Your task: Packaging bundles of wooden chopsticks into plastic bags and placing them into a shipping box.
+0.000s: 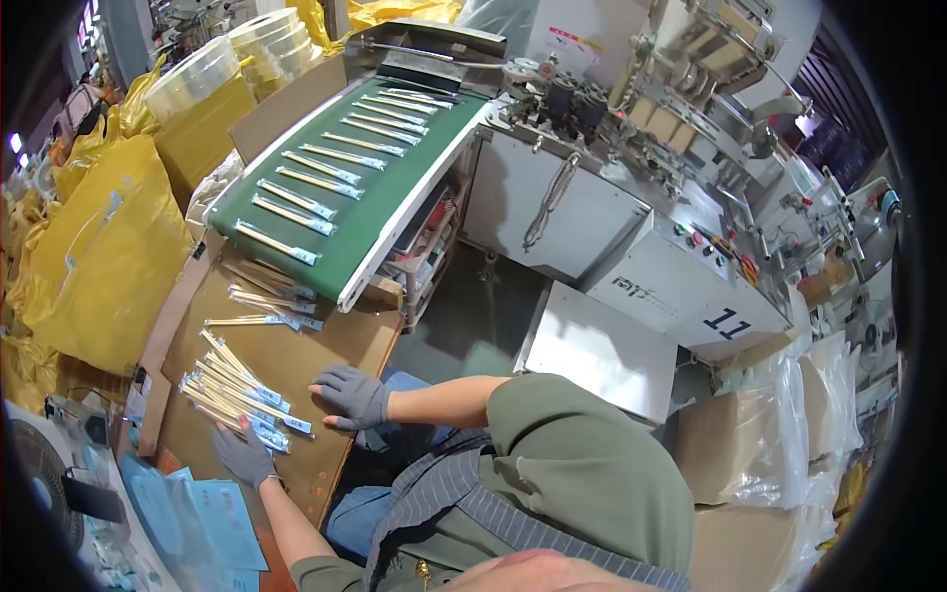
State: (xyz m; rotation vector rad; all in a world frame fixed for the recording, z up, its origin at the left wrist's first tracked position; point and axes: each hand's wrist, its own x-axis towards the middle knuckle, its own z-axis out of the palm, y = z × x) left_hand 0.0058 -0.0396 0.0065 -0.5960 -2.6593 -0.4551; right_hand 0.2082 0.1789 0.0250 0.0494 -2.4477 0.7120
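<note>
- I watch from the head camera; a green conveyor belt point(340, 187) slopes across the upper middle, my landmark throughout.
- On the belt, slim pale sticks in clear wrappers with blue ends point(321, 170) lie in a spaced row, crosswise, bunching closer at its far end.
- Just off the belt's near end is a brown work surface point(350, 340), bearing a few loose wrapped sticks point(279, 304) close to the belt.
- Nearer me than those, the main pile of wrapped sticks point(235, 387) fans out, blue ends toward the right.
- The left hand point(244, 454), grey-gloved, is at the pile's edge farthest from the belt, fingers loosely extended; I cannot tell whether it grips any.
- The right hand point(353, 397), also gloved, is below the belt's near end, right of the pile, palm down, fingers spread, nothing visibly held.
- Left of the belt bulge yellow bags point(109, 252); right of it stands a white machine point(681, 276).
- Blue sheets point(212, 518) lie beyond the pile, away from the belt.
</note>
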